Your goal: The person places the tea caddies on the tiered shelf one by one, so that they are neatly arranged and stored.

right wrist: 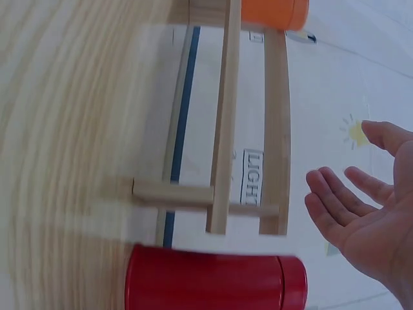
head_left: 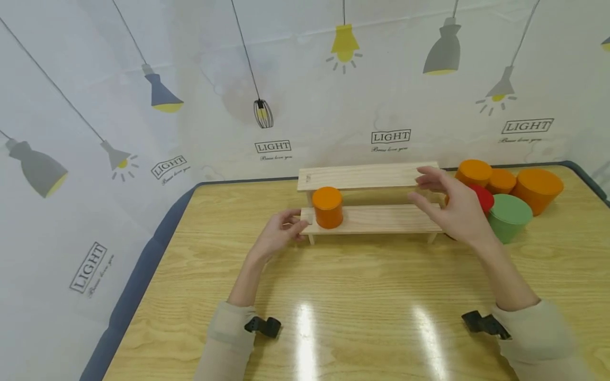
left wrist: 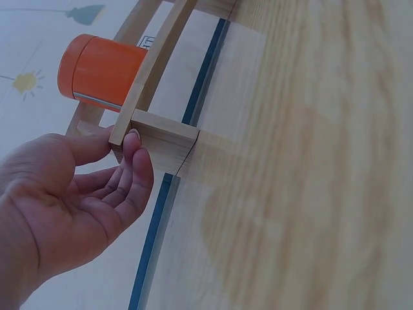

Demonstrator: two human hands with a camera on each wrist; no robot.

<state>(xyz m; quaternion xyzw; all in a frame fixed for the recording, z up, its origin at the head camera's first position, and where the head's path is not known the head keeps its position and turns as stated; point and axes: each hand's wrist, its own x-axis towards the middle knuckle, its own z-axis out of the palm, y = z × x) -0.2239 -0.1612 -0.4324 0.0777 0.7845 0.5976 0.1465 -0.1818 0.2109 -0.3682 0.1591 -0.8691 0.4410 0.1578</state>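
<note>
A two-step wooden shelf stands on the table by the wall. My left hand pinches the left end of its lower step; in the left wrist view the thumb lies on the board end and the fingers curl beneath. One orange canister stands upright on that step, near its left end. Over the shelf's right end is my right hand, its fingers spread and holding nothing. In the right wrist view this hand is apart from the boards.
Just right of the shelf stand a red canister, a green canister and several orange canisters. A printed sheet with lamp drawings hangs behind. Blue edging borders the wooden table.
</note>
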